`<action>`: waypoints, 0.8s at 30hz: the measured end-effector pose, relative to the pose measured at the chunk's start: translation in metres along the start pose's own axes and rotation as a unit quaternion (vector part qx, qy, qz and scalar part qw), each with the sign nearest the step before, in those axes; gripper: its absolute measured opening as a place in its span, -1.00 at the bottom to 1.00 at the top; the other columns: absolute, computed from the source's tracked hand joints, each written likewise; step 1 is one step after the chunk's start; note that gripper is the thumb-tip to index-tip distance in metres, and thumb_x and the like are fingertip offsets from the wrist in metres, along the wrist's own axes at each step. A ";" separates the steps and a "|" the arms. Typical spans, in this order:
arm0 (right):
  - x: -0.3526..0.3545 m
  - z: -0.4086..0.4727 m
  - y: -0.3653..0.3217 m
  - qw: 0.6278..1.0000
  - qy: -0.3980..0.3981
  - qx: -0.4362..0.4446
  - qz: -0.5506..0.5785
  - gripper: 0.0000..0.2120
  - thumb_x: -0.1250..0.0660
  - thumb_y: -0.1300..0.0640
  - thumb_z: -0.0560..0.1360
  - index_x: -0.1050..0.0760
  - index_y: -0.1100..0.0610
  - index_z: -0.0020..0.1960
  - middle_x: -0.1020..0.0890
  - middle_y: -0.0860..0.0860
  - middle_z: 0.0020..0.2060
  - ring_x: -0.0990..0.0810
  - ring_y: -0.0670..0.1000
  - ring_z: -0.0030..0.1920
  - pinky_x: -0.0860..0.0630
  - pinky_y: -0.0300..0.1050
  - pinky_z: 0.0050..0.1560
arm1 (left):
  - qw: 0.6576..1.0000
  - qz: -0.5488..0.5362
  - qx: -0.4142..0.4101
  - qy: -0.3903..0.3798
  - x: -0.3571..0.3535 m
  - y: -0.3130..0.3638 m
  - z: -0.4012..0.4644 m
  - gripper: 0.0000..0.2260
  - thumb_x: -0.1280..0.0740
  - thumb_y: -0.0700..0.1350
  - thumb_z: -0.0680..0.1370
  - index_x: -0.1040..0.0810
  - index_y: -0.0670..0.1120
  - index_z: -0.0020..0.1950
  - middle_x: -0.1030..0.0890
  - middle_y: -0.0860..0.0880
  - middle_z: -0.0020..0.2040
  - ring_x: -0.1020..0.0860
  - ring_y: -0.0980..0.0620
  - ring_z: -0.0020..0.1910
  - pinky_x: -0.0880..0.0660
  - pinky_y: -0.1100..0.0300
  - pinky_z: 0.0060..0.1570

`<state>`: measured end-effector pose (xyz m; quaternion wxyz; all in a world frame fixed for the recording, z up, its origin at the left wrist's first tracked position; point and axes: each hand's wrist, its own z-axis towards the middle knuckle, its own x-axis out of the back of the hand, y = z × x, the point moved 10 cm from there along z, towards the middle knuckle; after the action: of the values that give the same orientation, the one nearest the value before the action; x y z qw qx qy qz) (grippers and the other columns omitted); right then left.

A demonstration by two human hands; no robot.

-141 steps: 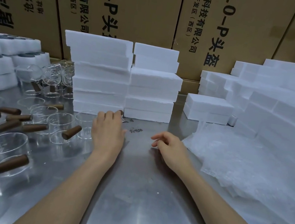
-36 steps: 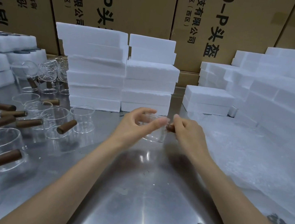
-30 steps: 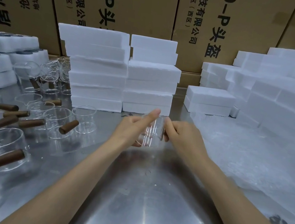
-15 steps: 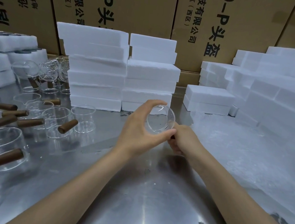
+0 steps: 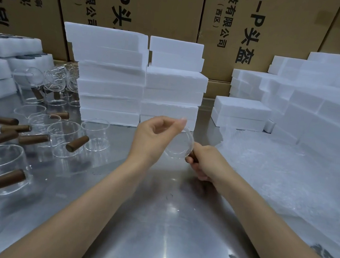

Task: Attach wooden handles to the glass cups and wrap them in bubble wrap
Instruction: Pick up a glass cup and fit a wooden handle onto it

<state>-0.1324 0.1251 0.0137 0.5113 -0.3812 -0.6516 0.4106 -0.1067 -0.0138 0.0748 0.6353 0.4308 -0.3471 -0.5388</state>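
Two hands over metal table (image 5: 151,224), left grip (image 5: 153,135) pinching glass cup (image 5: 181,145), right grip (image 5: 208,162) grasping wooden handle (image 5: 193,155)

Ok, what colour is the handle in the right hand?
Dark brown wood, seen in the head view: handle, right hand.

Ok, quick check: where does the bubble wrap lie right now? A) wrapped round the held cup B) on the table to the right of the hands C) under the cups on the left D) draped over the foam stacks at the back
B: the bubble wrap lies spread on the steel table, right of the right hand; the held glass cup is bare.
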 end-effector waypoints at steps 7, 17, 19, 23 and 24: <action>0.001 0.005 0.009 0.998 -0.050 -0.010 0.030 -0.64 -0.09 0.09 0.51 -0.31 0.08 -0.45 -0.20 -0.07 -0.61 -0.08 -0.08 -0.59 -0.05 -0.28 -0.58 | 0.977 -0.024 0.056 -0.204 -0.011 -0.009 0.004 -0.74 -0.37 0.06 0.41 -0.69 0.04 0.05 -0.65 0.07 0.15 -0.52 0.17 0.25 -0.34 0.15 0.36; -0.001 0.007 0.014 0.995 -0.079 -0.027 0.060 -0.59 -0.09 0.02 0.52 -0.33 0.04 -0.49 -0.18 -0.08 -0.59 -0.07 -0.11 -0.61 -0.04 -0.31 -0.62 | 0.965 0.043 -0.003 -0.260 -0.021 0.001 -0.003 -0.46 -0.54 -0.22 0.30 -0.52 -0.03 0.26 -0.59 0.08 0.24 -0.52 0.23 0.22 -0.42 0.31 0.22; 0.000 0.008 0.016 0.996 -0.070 -0.029 0.048 -0.62 -0.08 0.04 0.50 -0.33 0.04 -0.48 -0.20 -0.08 -0.60 -0.09 -0.10 -0.61 -0.04 -0.30 -0.61 | 0.971 0.095 -0.045 -0.215 -0.021 0.006 -0.003 -0.52 -0.57 -0.22 0.32 -0.52 -0.04 0.18 -0.61 0.08 0.15 -0.54 0.23 0.17 -0.41 0.30 0.23; 0.001 0.008 0.015 0.998 -0.047 -0.028 0.011 -0.67 -0.07 0.08 0.48 -0.34 0.07 -0.44 -0.23 -0.09 -0.63 -0.11 -0.09 -0.61 -0.06 -0.28 -0.60 | 0.976 0.168 -0.084 -0.109 -0.019 0.011 -0.004 -0.53 -0.62 -0.03 0.25 -0.47 0.01 0.02 -0.58 0.18 0.00 -0.54 0.25 0.06 -0.45 0.33 0.04; 0.000 0.007 0.013 0.999 -0.040 -0.020 0.002 -0.67 -0.08 0.07 0.49 -0.34 0.07 -0.43 -0.23 -0.10 -0.63 -0.11 -0.09 -0.60 -0.05 -0.28 -0.59 | 0.977 0.178 -0.086 -0.074 -0.016 0.011 -0.006 -0.55 -0.60 0.03 0.23 -0.45 0.03 -0.02 -0.58 0.19 -0.03 -0.54 0.24 0.05 -0.45 0.33 0.00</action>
<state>-0.1383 0.1293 0.0006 0.4763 -0.3757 -0.6789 0.4135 -0.1004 0.0039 0.0829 0.7283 0.2649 -0.4166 -0.4751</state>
